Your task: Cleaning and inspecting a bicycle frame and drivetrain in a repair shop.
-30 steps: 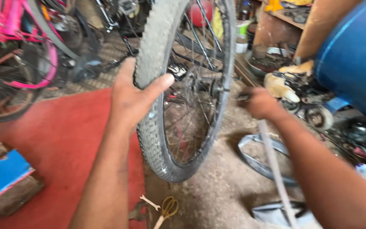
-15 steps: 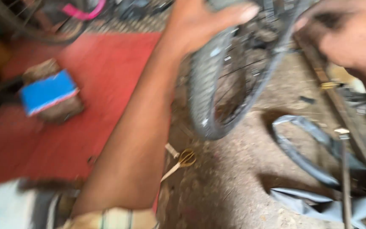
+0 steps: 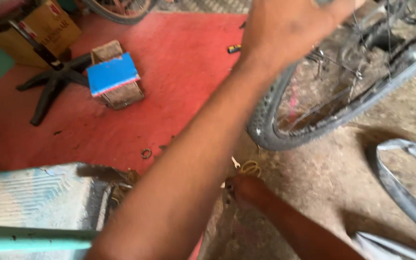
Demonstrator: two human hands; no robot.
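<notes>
My left hand (image 3: 290, 33) reaches up and forward to the top of a bicycle wheel (image 3: 285, 137) with a knobbly grey tyre and thin spokes, palm against the tyre; the fingertips run out of the picture. My left forearm crosses the middle of the view. Low down, my right hand (image 3: 246, 190) hangs curled just above the dirt floor, right beside yellow-handled scissors (image 3: 251, 167). Whether it holds anything is hidden.
A blue-topped wooden block (image 3: 114, 77) and a black star-shaped chair base (image 3: 49, 84) stand on the red floor (image 3: 169, 96). A cardboard box (image 3: 49, 24) is behind them. A loose grey rim (image 3: 400, 188) lies at right. A worn pale bench (image 3: 34, 202) sits at lower left.
The view has swung down and left. My right hand dropped from beside the wheel to near the floor by the scissors. My left hand has stayed on the tyre.
</notes>
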